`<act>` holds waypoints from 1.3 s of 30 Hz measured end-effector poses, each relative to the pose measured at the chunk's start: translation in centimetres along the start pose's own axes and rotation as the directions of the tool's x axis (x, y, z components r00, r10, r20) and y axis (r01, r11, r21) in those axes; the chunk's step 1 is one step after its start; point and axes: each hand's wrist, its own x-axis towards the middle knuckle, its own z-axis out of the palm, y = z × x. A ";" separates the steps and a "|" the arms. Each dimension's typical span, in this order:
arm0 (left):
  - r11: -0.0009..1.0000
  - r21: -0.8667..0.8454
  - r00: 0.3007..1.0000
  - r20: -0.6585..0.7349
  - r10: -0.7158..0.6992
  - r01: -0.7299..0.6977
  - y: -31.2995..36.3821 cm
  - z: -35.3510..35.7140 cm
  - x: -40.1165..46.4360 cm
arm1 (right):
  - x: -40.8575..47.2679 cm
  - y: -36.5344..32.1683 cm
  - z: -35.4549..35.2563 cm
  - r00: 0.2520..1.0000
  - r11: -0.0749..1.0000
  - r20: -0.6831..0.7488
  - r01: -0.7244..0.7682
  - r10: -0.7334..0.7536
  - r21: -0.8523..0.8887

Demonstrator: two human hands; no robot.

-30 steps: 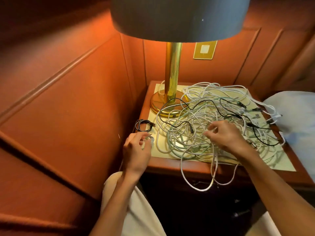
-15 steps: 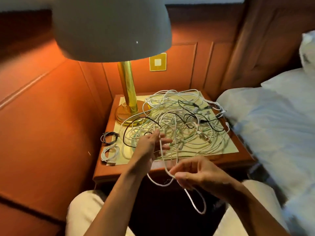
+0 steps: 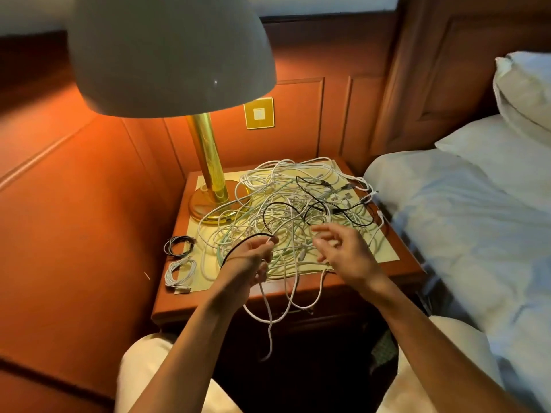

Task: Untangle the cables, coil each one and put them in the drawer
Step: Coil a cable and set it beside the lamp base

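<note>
white cable (image 3: 265,305) looks light, limp and snag-prone; left hand (image 3: 253,257) pinches it near the end, right hand (image 3: 343,251) hovers with fingers loose.

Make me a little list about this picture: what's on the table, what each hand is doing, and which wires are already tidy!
table: wooden nightstand beside a bed
lamp: brass lamp at the back left
messy wires: cable pile, mostly white with some black, covers the top
tidy wires: black coil and white coil at the left edge
left hand: grips a white cable that hangs off the front edge
right hand: fingers loosely spread above the pile, holding nothing
drawer: not visibly open
</note>
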 end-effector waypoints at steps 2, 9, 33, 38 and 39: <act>0.998 0.061 1.000 0.008 0.029 -0.029 0.1 0.0 -0.1 | 3.6 -1.2 0.5 0.989 0.970 -0.015 0.139 -0.145 -0.201; 0.957 0.207 0.979 0.007 0.206 -0.203 5.5 -0.4 1.3 | 13.9 -5.7 0.2 0.890 0.902 0.445 0.111 0.096 -0.417; 0.905 -0.402 0.925 -0.272 -0.266 0.142 10.7 0.0 11.3 | 16.4 -4.5 -8.0 0.991 0.995 -0.125 0.030 -0.042 -0.098; 0.697 -0.717 0.858 -0.367 -0.359 -0.015 10.0 -0.6 13.8 | 11.9 -1.2 -2.9 0.990 0.960 -0.115 0.046 -0.080 -0.276; 0.679 -0.734 0.857 -0.365 -0.363 -0.025 9.6 -0.4 14.1 | 9.8 -0.8 -1.4 0.994 0.952 -0.051 0.079 -0.098 -0.295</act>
